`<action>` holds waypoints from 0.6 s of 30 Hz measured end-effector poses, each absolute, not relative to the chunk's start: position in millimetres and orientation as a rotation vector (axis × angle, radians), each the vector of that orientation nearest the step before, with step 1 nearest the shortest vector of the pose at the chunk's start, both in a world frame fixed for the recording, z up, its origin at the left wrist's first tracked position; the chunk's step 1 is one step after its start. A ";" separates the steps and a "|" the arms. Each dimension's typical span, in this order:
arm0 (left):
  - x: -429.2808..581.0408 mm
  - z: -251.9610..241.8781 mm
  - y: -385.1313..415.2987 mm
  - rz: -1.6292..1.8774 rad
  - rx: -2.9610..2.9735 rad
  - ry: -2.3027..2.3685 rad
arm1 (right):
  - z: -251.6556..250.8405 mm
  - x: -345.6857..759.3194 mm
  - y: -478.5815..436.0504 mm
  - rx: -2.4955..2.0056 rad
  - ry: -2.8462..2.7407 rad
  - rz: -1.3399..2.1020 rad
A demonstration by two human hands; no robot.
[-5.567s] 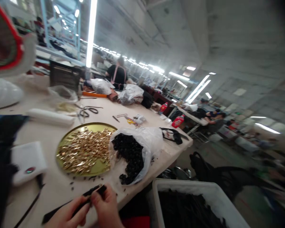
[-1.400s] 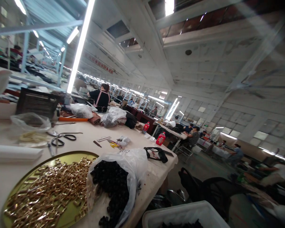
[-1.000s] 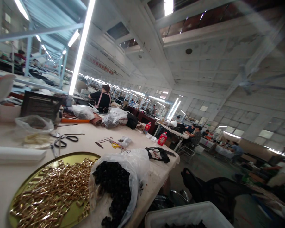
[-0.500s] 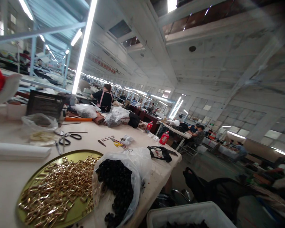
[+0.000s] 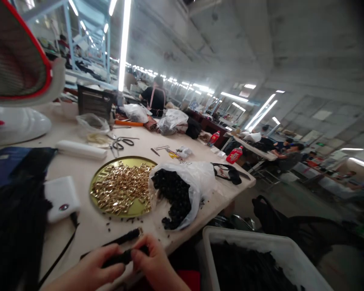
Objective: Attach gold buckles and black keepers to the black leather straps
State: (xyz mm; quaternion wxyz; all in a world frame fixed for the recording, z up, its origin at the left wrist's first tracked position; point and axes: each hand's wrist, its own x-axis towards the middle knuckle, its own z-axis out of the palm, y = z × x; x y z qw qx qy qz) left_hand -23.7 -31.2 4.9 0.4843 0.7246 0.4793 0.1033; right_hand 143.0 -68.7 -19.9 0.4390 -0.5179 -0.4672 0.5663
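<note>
Left hand: at the bottom, left of centre, the left hand (image 5: 98,266) is curled round a black strip (image 5: 117,260), gripping it.
Right hand: just beside it, the right hand (image 5: 154,258) pinches the same strip near its right end.
Black strip: at bottom centre, between the 2 hands, lying aslant.
Second strip: a second black strip (image 5: 121,239) lies just beyond the fingers, with a gold-coloured bit (image 5: 140,231) at its right end.
Tray: left of centre, a round gold tray (image 5: 130,161) bears a heap of small gold pieces (image 5: 121,188).
Bag: at centre, touching the tray's right side, a clear plastic bag (image 5: 201,178) spills small black pieces (image 5: 175,196).
White box: lower left, a white box (image 5: 59,196) with a cable (image 5: 63,250), beside dark cloth (image 5: 15,226).
Tub: lower right, a white tub (image 5: 245,233) holds dark strips (image 5: 248,266).
Fan: upper left, a red-rimmed fan (image 5: 15,56).
Changed: 0.5 s ago neither hand shows and the frame's lower edge cuts the tray; now both hands are in view, the tray shows whole and more of the fan appears.
</note>
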 end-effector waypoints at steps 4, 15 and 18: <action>-18.9 14.3 -36.0 0.226 1.772 1.174 | -18.3 143.9 -72.1 -1.298 -1.207 1.356; -20.8 15.3 -36.7 0.171 1.804 1.207 | -22.1 161.3 -69.4 -1.318 -1.376 1.419; -21.6 17.7 -37.4 0.154 1.810 1.191 | -17.5 163.7 -69.5 -1.334 -1.399 1.383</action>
